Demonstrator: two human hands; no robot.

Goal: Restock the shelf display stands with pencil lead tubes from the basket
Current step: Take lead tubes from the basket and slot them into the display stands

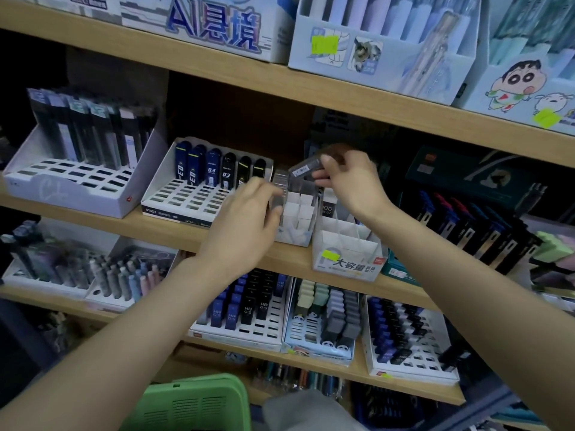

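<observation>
basket (pixel 193 402): well below both grips
left hand (pixel 245 219): curled round grey tube stack (pixel 278 189), we hold steady
white stand (pixel 298 219): open cells just under the pinch
right hand (pixel 348 181): pinches one tilted lead tube (pixel 305 168); we'd upright it first

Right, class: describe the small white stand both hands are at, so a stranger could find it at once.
Find the middle wooden shelf. On it, between the slotted tray of dark blue tubes and the white box with a yellow sticker, stands the small white stand. Only it holds clear grey tubes, in a row along its left side.
</observation>
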